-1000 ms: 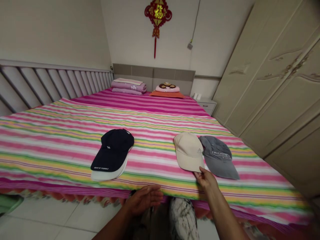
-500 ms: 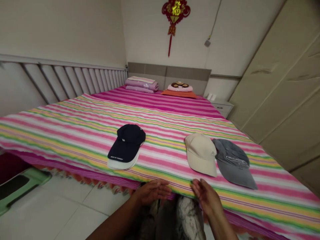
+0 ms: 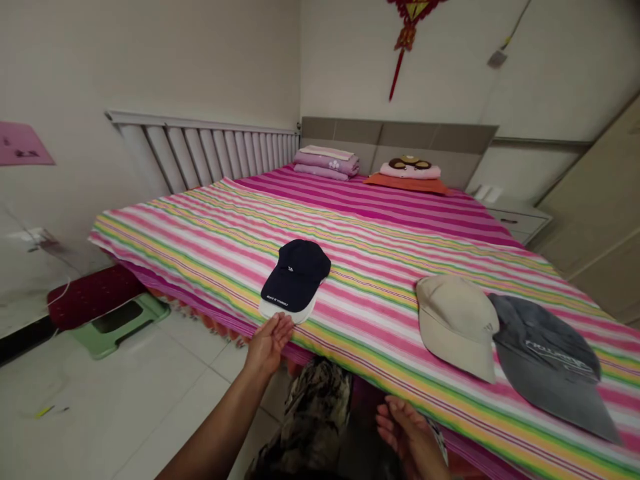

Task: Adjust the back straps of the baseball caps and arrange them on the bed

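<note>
A navy baseball cap (image 3: 299,275) with a white brim edge lies on the striped bedspread (image 3: 365,293), its brim towards me. My left hand (image 3: 270,341) is at that brim, thumb and fingers closed on its front edge. To the right, a beige cap (image 3: 455,323) lies side by side with a grey cap (image 3: 545,363) that has light lettering; the two touch. Low by the bed's front edge hovers my right hand (image 3: 410,433), empty, with its fingers loosely curled and apart from the caps.
Folded lilac bedding (image 3: 325,163) and a pink-and-orange stack (image 3: 410,175) sit by the headboard (image 3: 425,140). A white railing (image 3: 210,143) runs along the bed's left side. A green stool (image 3: 123,323) stands on the tiled floor, and a nightstand (image 3: 523,220) is at the far right.
My right hand has let go of the beige cap's brim and drawn back. My left hand has reached forward to the navy cap's brim. The view has turned left.
</note>
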